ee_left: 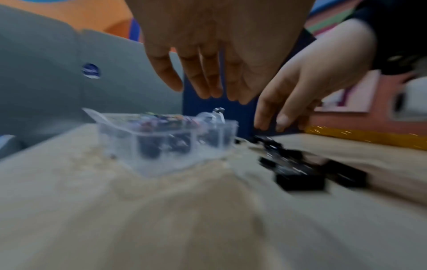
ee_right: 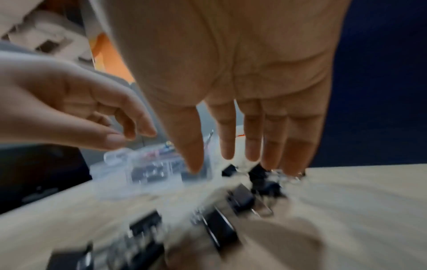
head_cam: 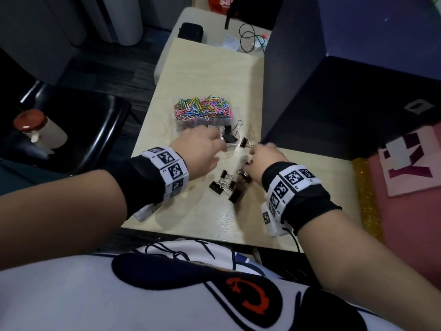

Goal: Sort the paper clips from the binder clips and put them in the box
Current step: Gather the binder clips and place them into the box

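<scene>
Gathering binder clips [head_cam: 226,185] mid-table with both hands' fingers straight, holding nothing, we judge gripping one for the box [head_cam: 188,124] comes next.

Paper clips [head_cam: 203,108]: mixed pink, green, blue, yellow and orange, heaped toward the far edge of the desk. Box [ee_left: 161,138]: clear, colourless plastic. Binder clips [head_cam: 229,183]: black bodies with silver wire handles, near the front edge. Desk [head_cam: 191,211]: pale beige wood grain. Wristbands [head_cam: 167,170]: white with black square-code markers, over black sleeves. Partition [head_cam: 334,91] along the right edge: dark navy. Strip [head_cam: 365,199] past the right edge: glittery yellow. Mat [head_cam: 417,223] beyond: pink, with a pale card lettered in maroon. Chair [head_cam: 78,130] past the left edge: glossy black. Shirt [head_cam: 119,295]: white with navy shapes and a red-orange mark.
</scene>
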